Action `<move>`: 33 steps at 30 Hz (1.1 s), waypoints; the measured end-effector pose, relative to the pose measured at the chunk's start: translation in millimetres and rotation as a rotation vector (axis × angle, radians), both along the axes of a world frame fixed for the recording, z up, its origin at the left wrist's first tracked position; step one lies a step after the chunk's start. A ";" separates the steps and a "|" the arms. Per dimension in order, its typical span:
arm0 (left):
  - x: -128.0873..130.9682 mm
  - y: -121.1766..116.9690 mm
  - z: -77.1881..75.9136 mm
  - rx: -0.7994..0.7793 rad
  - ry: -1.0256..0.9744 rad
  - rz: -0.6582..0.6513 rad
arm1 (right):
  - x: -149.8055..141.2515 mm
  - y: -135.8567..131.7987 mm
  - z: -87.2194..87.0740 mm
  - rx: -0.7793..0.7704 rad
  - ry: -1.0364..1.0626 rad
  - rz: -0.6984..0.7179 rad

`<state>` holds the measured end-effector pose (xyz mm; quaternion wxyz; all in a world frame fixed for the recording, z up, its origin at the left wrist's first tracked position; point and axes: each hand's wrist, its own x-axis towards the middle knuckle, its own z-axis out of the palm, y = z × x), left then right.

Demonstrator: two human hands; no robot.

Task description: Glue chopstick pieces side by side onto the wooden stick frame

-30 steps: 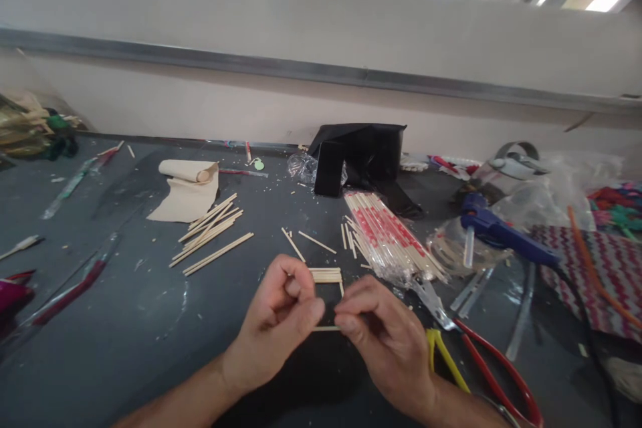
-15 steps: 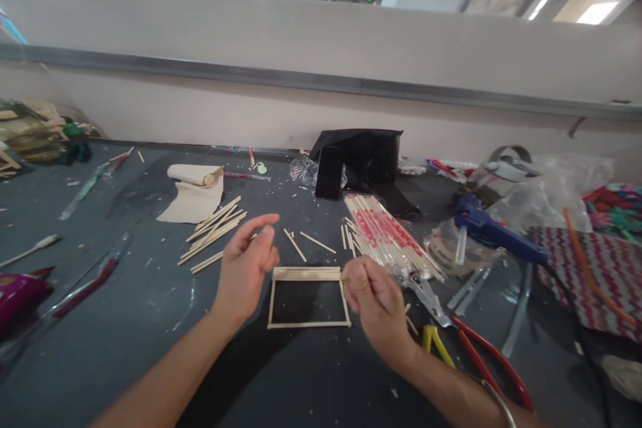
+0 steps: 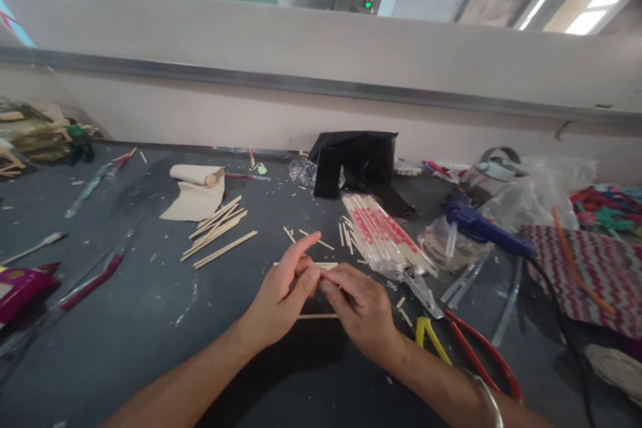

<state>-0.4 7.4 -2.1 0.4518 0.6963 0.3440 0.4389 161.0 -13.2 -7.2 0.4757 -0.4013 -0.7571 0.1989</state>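
Observation:
Over a small rectangular frame of wooden sticks [image 3: 317,316], my left hand [image 3: 288,287] and my right hand [image 3: 360,301] meet at the fingertips. Thumb and fingers of each hand are pinched together, and the left index finger points up and away. Whatever sits in the two pinches is too small or too hidden to make out. Most of the frame lies behind my hands; bits of its top and bottom bars show. Loose sticks [image 3: 218,231] lie to the left, and a plastic-wrapped bundle of sticks [image 3: 386,231] is beyond my right hand.
At right lie a blue glue gun [image 3: 481,224] with a dark cord, red-handled pliers [image 3: 481,354] and a yellow-handled tool [image 3: 432,338]. A rolled beige cloth [image 3: 198,190] is at back left. A black bag [image 3: 366,157] stands against the low wall [image 3: 225,103].
My hands have come together from either side of the stick frame and now touch above it, covering most of it. The left hand moved right and its fingers closed.

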 end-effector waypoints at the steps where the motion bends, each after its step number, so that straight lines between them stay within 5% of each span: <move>1: -1.5 2.5 -0.3 0.046 0.051 0.061 | 0.1 -1.0 0.2 0.025 -0.014 -0.030; 6: -14.1 21.6 2.6 0.074 0.095 0.464 | 2.8 -4.0 2.2 0.090 -0.081 -0.071; 13: -24.9 38.1 3.4 -0.014 0.027 0.610 | 17.0 -0.2 20.8 0.307 -0.254 -0.053; 17: -30.4 46.9 0.2 -0.009 -0.075 0.733 | 53.2 1.2 64.8 0.539 -0.410 -0.440; 21: -36.3 53.8 0.1 0.027 -0.151 0.806 | 120.5 11.3 92.8 0.375 -0.562 -0.910; 23: -39.2 56.8 -0.3 0.081 -0.160 0.817 | 159.7 20.4 88.6 0.258 -0.676 -0.968; 28: -46.7 68.2 -8.8 0.121 -0.122 0.740 | 224.4 34.4 56.0 -0.034 -0.817 -0.793; 33: -45.2 67.7 -12.3 -0.005 0.313 0.298 | 186.1 5.0 59.6 0.187 -0.705 -0.873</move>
